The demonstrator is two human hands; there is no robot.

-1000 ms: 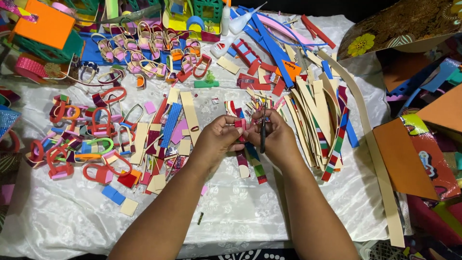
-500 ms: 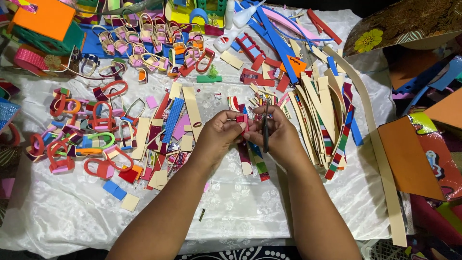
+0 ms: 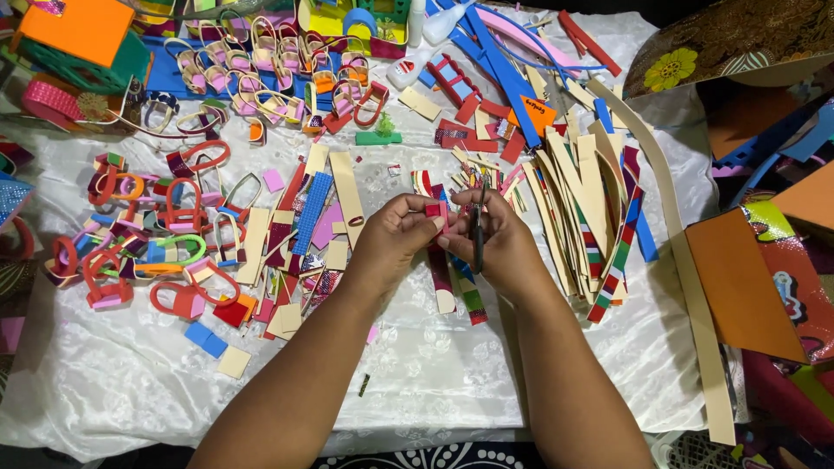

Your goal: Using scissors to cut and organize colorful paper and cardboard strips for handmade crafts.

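A white cloth (image 3: 417, 382) with a faint pattern covers the counter and carries nearly everything in view. To the right of it lies a big orange sheet (image 3: 738, 282), partly under a long beige strip (image 3: 686, 287) that curves from the top of the cloth down to its lower right edge. At the top left stands an orange and green box (image 3: 82, 39). Between the orange sheet and the hands fans out a pile of long foam strips (image 3: 582, 208), beige, striped and blue. Left of the hands, flat strips in beige, red and blue (image 3: 313, 217) lie side by side, and further left sits a heap of small looped foam pieces (image 3: 148, 252) in red, orange, green and pink. More looped pieces (image 3: 278, 65) lie in rows along the top on a blue sheet. A white glue bottle (image 3: 417, 56) lies near the top middle.

Both forearms come up from the bottom edge and meet at the middle of the cloth. The left hand (image 3: 395, 239) has a narrow grip, thumb and fingertips pinching a small red and pink foam piece (image 3: 437, 211). The right hand (image 3: 495, 239) is touching the same piece with its fingertips, and its grip is closed around dark scissors (image 3: 477, 230) that point upward, blades just beside the piece.
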